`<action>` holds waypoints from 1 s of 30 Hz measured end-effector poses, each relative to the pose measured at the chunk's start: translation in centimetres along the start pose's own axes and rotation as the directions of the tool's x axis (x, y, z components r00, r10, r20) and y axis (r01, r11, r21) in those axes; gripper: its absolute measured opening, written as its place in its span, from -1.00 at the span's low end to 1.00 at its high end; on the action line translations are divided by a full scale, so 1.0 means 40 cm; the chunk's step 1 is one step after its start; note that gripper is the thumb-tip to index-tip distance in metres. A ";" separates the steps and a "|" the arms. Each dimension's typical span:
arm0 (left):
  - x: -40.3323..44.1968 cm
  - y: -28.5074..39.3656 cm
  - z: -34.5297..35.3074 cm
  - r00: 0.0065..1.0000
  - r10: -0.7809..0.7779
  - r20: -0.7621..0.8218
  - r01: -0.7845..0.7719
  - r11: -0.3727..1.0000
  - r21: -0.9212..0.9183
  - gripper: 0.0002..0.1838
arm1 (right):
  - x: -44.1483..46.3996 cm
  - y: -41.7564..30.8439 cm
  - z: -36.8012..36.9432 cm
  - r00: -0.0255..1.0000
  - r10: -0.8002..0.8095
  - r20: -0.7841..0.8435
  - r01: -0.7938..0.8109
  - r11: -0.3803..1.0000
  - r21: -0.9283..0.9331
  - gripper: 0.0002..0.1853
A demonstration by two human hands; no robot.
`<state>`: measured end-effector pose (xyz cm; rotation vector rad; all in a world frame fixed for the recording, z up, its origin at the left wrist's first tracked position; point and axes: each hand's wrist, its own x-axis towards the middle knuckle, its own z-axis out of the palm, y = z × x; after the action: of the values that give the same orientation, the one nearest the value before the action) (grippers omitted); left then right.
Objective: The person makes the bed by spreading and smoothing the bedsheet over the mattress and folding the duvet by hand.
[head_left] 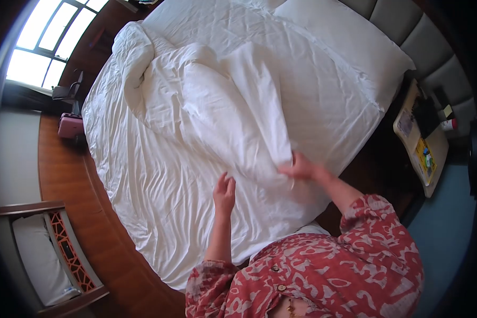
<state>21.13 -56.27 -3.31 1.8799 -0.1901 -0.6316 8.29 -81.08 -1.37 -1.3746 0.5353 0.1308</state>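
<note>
A rumpled white duvet (222, 111) lies across the large bed, bunched into folds at its middle and upper left. My right hand (302, 166) is closed on the duvet's edge, lifting a fold of it near the side of the bed closest to me. To the left, my left hand (224, 193) is raised over the duvet with its fingers apart and nothing between them. A white pillow (350, 45) rests at the top right against the padded headboard.
At the right stands a bedside table (431, 183) with small items on it. A pink suitcase (70, 126) is on the wooden floor by the window. A wooden bench (85, 254) with a white cushion (40, 259) is at the lower left.
</note>
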 end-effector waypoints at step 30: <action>-0.568 -0.241 -0.209 0.837 0.058 -0.544 0.069 0.975 0.211 -0.85 | 0.124 -0.022 0.137 0.781 0.242 0.576 0.613 -0.121 -0.781 0.12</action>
<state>4.59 -36.17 -2.18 2.2014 0.1278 -0.0489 14.54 -77.10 -2.22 -2.8246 -0.6401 0.8529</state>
